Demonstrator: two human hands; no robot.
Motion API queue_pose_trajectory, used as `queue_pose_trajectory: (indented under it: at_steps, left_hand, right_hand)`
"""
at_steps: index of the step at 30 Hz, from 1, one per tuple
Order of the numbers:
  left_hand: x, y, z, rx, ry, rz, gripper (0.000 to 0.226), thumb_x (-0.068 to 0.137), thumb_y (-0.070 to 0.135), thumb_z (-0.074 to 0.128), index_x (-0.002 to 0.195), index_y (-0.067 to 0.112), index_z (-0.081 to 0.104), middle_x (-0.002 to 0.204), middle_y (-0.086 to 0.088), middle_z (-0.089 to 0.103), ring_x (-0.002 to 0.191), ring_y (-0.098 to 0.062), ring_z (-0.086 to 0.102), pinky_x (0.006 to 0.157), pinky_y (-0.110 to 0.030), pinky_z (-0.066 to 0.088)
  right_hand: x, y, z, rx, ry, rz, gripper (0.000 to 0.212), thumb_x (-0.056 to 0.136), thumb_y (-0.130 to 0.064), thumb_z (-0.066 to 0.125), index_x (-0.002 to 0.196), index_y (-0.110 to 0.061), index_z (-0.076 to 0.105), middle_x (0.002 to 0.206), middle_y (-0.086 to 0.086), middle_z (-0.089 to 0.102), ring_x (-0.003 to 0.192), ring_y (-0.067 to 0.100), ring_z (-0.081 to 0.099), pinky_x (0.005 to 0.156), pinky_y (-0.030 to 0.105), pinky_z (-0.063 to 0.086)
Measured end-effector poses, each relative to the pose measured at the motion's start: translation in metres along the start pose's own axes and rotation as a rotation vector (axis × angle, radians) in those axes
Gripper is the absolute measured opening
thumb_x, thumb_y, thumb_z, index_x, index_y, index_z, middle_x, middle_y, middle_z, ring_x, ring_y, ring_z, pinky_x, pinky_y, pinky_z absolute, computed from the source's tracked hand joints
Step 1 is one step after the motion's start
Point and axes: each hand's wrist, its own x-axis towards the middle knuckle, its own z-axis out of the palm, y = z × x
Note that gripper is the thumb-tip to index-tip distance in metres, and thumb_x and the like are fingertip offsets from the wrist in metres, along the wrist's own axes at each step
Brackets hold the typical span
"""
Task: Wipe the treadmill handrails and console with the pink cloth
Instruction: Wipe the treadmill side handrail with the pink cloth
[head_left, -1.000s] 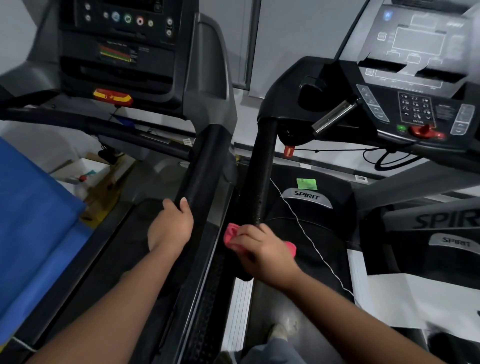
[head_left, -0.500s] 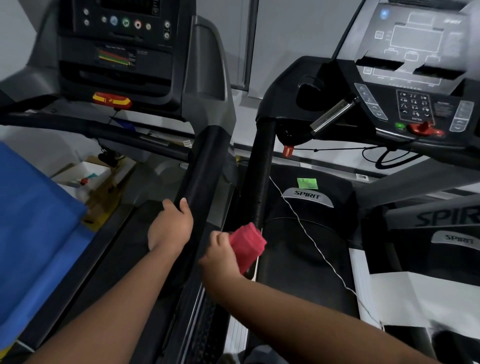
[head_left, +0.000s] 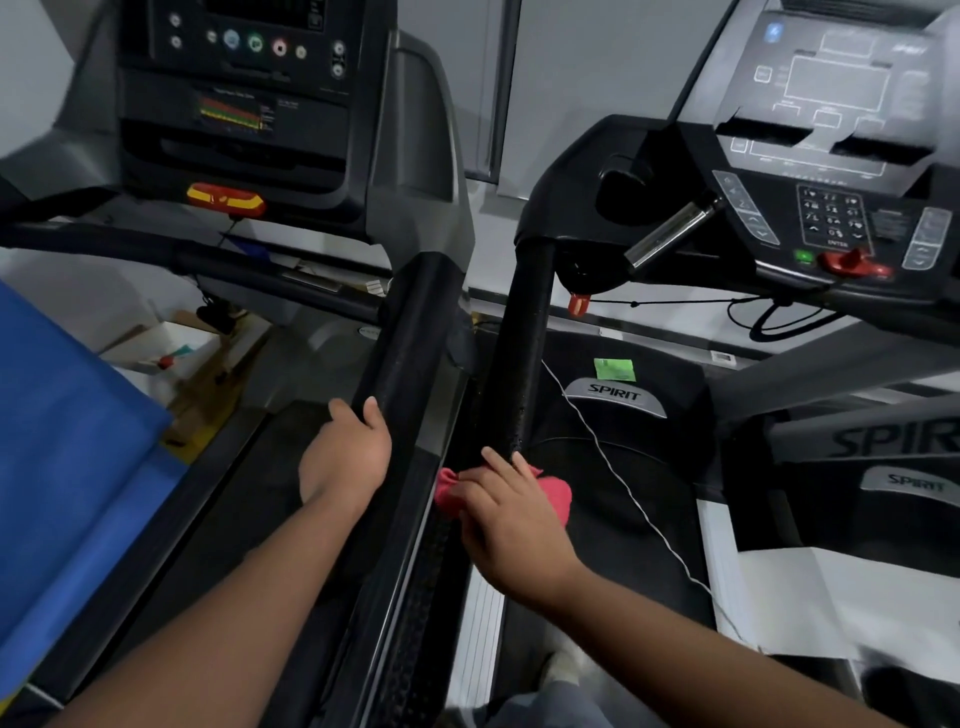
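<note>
Two black foam handrails run side by side up the middle of the head view. My right hand (head_left: 511, 525) presses the pink cloth (head_left: 555, 492) onto the near end of the right treadmill's handrail (head_left: 522, 358), fingers curled over the cloth, which shows on both sides of the hand. My left hand (head_left: 347, 454) grips the handrail (head_left: 405, 338) of the left treadmill. The right treadmill's console (head_left: 831, 171) with keypad and red safety key sits at the upper right. The left treadmill's console (head_left: 249, 104) is at the upper left.
A white cord (head_left: 618, 478) hangs from the red clip (head_left: 578, 303) across the Spirit motor cover (head_left: 615, 397). A blue sheet (head_left: 67, 467) lies at the left, with cardboard boxes (head_left: 176, 358) behind it. A third Spirit machine (head_left: 893, 467) stands at the right.
My right hand had lifted the cloth off the rail and to the left, bunched; now it is back down over the near end of the right handrail. My left hand has stayed put.
</note>
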Motion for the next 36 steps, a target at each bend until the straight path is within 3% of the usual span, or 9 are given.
queue_pose_trajectory:
  at_steps: [2,8,11,15,19,22,28,32,36]
  left_hand:
    - [0.0,0.0,0.0,0.007,0.002,-0.001,0.051,0.102,0.043,0.018,0.127,0.003,0.037,0.094,-0.018,0.062,0.07,-0.026,0.049,0.051,-0.033,0.029]
    - [0.0,0.002,-0.003,0.006,-0.02,-0.009,0.054,0.102,0.044,0.017,0.131,0.003,0.034,0.101,-0.019,0.063,0.07,-0.026,0.048,0.048,-0.032,0.027]
    - [-0.004,0.002,-0.007,-0.016,-0.036,-0.006,0.054,0.102,0.044,0.018,0.134,0.003,0.034,0.102,-0.018,0.062,0.068,-0.022,0.046,0.046,-0.031,0.025]
    - [-0.002,-0.001,-0.008,-0.043,-0.048,0.002,0.055,0.102,0.045,0.019,0.135,0.004,0.035,0.109,-0.019,0.062,0.084,-0.03,0.056,0.055,-0.034,0.031]
    - [-0.001,0.001,-0.007,-0.028,-0.056,0.002,0.056,0.102,0.044,0.018,0.137,0.003,0.031,0.116,-0.022,0.06,0.099,-0.036,0.058,0.066,-0.035,0.036]
    - [-0.002,0.002,-0.006,-0.014,-0.047,0.004,0.055,0.102,0.044,0.018,0.137,0.003,0.03,0.115,-0.022,0.06,0.099,-0.037,0.059,0.067,-0.036,0.036]
    - [0.0,0.003,-0.004,-0.001,-0.041,-0.022,0.053,0.102,0.045,0.017,0.133,0.005,0.033,0.107,-0.02,0.061,0.083,-0.031,0.054,0.062,-0.036,0.037]
    - [-0.001,0.002,-0.005,-0.014,-0.048,-0.015,0.054,0.102,0.045,0.017,0.131,0.004,0.034,0.1,-0.019,0.06,0.074,-0.026,0.048,0.057,-0.035,0.035]
    - [-0.004,-0.002,-0.007,-0.045,-0.054,-0.017,0.056,0.101,0.046,0.018,0.133,0.003,0.034,0.09,-0.014,0.056,0.07,-0.024,0.046,0.053,-0.034,0.031]
  right_hand:
    - [0.017,-0.015,-0.001,-0.239,-0.121,0.011,0.039,0.084,-0.028,0.042,0.112,-0.016,0.066,0.106,0.005,0.067,0.119,0.035,0.055,0.109,0.049,0.025]
    - [0.054,-0.066,-0.01,-0.701,-0.657,-0.101,0.05,0.101,-0.033,0.035,0.145,-0.008,0.034,0.148,0.021,0.035,0.138,0.042,0.025,0.115,0.055,0.006]
    - [0.048,-0.065,-0.01,-0.648,-0.585,-0.12,0.049,0.1,-0.033,0.037,0.14,-0.006,0.039,0.143,0.021,0.042,0.136,0.039,0.03,0.115,0.053,0.004]
    - [0.023,-0.028,-0.004,-0.222,-0.229,-0.124,0.034,0.079,-0.036,0.048,0.101,-0.017,0.066,0.091,0.0,0.065,0.098,0.026,0.06,0.11,0.049,0.024]
    - [-0.01,0.016,-0.009,0.179,-0.03,-0.092,0.036,0.086,-0.032,0.049,0.12,-0.027,0.055,0.124,-0.007,0.058,0.127,0.02,0.044,0.112,0.037,0.023]
    - [-0.017,0.026,-0.008,0.13,0.036,-0.107,0.038,0.092,-0.032,0.047,0.129,-0.026,0.048,0.135,-0.005,0.051,0.138,0.022,0.033,0.113,0.041,0.022]
    - [0.016,-0.01,0.003,-0.306,-0.101,-0.098,0.043,0.074,-0.04,0.059,0.109,-0.017,0.069,0.107,0.006,0.067,0.118,0.035,0.055,0.107,0.049,0.03]
    - [0.041,-0.049,0.0,-0.64,-0.535,-0.041,0.051,0.099,-0.036,0.034,0.141,-0.007,0.039,0.144,0.024,0.036,0.138,0.045,0.022,0.115,0.055,0.006]
    - [0.044,-0.067,0.022,-0.866,-0.692,-0.188,0.053,0.1,-0.036,0.037,0.146,-0.01,0.033,0.148,0.021,0.034,0.138,0.047,0.023,0.112,0.063,0.011]
